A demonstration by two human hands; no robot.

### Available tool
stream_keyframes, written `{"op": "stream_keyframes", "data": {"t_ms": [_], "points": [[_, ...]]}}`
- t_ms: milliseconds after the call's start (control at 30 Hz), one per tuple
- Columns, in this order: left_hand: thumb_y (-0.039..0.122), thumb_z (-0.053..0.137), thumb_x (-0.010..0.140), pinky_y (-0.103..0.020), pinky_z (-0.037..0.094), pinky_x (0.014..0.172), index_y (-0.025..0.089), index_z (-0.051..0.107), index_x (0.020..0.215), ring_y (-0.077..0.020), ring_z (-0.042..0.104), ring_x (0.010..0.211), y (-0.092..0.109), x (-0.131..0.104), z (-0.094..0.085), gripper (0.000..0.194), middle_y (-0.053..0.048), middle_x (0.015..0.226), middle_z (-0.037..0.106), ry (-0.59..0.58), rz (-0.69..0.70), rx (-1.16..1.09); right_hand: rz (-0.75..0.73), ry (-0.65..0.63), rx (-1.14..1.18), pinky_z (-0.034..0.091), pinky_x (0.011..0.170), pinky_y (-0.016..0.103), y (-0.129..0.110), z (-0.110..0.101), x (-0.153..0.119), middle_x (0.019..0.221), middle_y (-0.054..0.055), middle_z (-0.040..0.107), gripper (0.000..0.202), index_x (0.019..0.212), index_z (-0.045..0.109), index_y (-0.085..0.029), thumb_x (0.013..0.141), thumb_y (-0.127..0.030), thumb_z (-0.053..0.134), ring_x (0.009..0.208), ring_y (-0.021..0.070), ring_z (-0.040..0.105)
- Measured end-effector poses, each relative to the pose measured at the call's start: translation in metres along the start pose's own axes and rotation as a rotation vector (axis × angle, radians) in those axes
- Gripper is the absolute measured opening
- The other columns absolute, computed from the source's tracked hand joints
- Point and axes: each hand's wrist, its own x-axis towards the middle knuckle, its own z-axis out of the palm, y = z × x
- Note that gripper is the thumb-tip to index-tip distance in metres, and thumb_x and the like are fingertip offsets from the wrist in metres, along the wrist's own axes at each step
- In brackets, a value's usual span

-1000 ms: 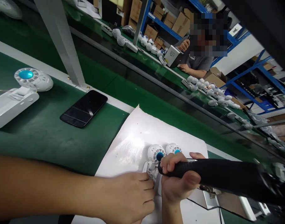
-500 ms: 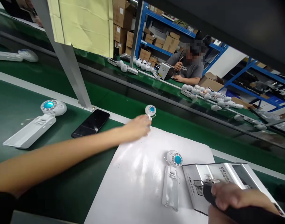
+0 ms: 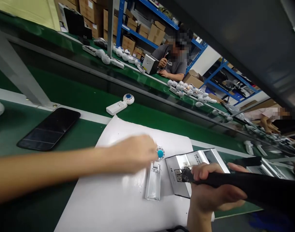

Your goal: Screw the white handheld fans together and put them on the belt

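Observation:
My left hand, smeared by motion, is over the white sheet beside the round head of a white device with a blue centre. Its fingers are too blurred to read. The device's long open housing lies toward me on the sheet. On the right, my right hand is wrapped round a black tool, whose tip is in front of a silver box with printed lettering. Farther off, a second white device rests on the green surface past the sheet's edge.
A black phone lies on the green bench at left. Metal posts rise at the bench's far edge. Across the line, a person works by many white devices. Another person is at far right. Blue shelves hold cartons.
The view has shifted right. My left hand has left the far device, which now lies on the green surface, and come back to the device on the sheet. My right hand still holds the tool.

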Motion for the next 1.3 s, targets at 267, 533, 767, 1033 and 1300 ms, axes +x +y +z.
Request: {"op": "stream_keyframes", "data": {"t_ms": [267,533,767,1033,1300], "points": [[0.027,0.067,0.095,-0.044,0.046,0.107,0.018,0.068,0.097,-0.0250,0.056,0.086,0.102,-0.050,0.063,0.010,-0.007,0.092,0.065,-0.070,0.218,-0.233,0.158,-0.130,0.221,0.038,0.035,0.029,-0.018,0.013,-0.025,0.050,-0.013,0.045,0.078,0.124,0.045,-0.029,0.091,-0.096,0.021,0.033,0.0144,0.030],[0.024,0.066,0.094,-0.041,0.047,0.097,0.017,0.065,0.092,-0.0237,0.054,0.083,0.110,-0.061,0.050,0.007,-0.006,0.087,0.063,-0.084,0.208,-0.315,0.294,-0.206,0.342,0.041,0.042,0.026,-0.018,0.041,-0.054,0.053,-0.013,0.047,0.071,0.124,0.045,-0.031,0.092,-0.093,0.030,0.036,0.0116,0.033],[0.024,0.065,0.094,-0.042,0.047,0.098,0.017,0.064,0.093,-0.0233,0.053,0.084,0.108,-0.062,0.052,0.007,-0.005,0.089,0.063,-0.097,0.212,-0.316,0.310,-0.233,0.339,0.041,0.041,0.026,-0.010,0.040,-0.056,0.052,-0.014,0.048,0.073,0.121,0.045,-0.033,0.089,-0.096,0.032,0.035,0.0117,0.033],[0.027,0.075,0.084,-0.043,0.045,0.107,0.018,0.065,0.098,-0.0248,0.055,0.091,0.108,-0.062,0.053,0.019,-0.005,0.094,0.064,-0.144,0.214,-0.312,0.336,-0.257,0.356,0.040,0.040,0.026,-0.005,0.040,-0.059,0.052,-0.014,0.049,0.069,0.117,0.044,-0.033,0.088,-0.095,0.041,0.035,0.0121,0.033],[0.030,0.078,0.082,-0.044,0.045,0.107,0.019,0.068,0.098,-0.0256,0.057,0.092,0.109,-0.059,0.052,0.022,-0.005,0.094,0.065,-0.142,0.196,-0.284,0.455,-0.263,0.353,0.040,0.044,0.026,-0.008,0.054,-0.064,0.054,-0.013,0.047,0.066,0.114,0.046,-0.030,0.085,-0.088,0.063,0.039,0.0113,0.036]]}}
